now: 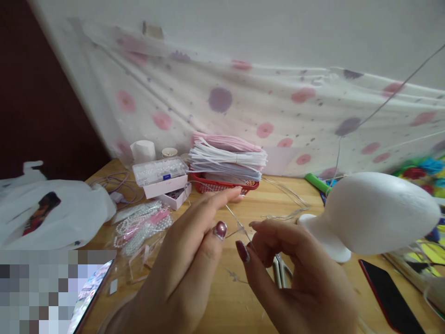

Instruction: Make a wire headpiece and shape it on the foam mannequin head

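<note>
Silvery wire (235, 217), pinched in the right hand (306, 273) beside the left hand (189, 253), whose grip is unclear, seems mid-shaping, probably needing steadiness next.

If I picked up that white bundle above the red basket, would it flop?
The white bundle looks likely to be light and bendy: its strips are thin, and some curve. A band seems to circle its middle, so it might lift together, ends splaying.

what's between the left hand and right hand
In the head view, a thin wire-like strand crosses the gap from right hand to left hand, wooden table behind.
</note>
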Action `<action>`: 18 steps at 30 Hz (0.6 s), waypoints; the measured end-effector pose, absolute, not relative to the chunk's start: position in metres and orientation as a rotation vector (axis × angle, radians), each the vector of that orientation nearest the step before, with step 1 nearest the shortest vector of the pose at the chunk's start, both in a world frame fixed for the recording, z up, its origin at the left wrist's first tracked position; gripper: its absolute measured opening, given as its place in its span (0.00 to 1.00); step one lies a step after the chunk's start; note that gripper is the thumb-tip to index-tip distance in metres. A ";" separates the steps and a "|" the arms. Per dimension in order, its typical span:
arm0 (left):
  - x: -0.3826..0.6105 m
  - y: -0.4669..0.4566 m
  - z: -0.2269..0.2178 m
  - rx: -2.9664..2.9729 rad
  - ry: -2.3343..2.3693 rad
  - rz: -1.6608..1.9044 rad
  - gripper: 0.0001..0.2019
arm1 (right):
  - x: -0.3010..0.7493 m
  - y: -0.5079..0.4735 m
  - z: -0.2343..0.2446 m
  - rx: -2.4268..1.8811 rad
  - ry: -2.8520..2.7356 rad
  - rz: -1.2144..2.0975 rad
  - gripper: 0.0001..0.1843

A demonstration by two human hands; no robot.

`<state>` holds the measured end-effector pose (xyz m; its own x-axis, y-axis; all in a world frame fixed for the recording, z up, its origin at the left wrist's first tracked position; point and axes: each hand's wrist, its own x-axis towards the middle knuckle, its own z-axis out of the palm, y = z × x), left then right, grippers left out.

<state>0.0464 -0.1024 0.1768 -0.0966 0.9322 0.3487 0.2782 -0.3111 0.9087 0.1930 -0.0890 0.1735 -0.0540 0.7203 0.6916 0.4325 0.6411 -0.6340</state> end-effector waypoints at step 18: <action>0.060 -0.107 0.181 1.731 1.451 1.440 0.23 | 0.202 -0.088 0.184 -1.095 -1.831 0.346 0.05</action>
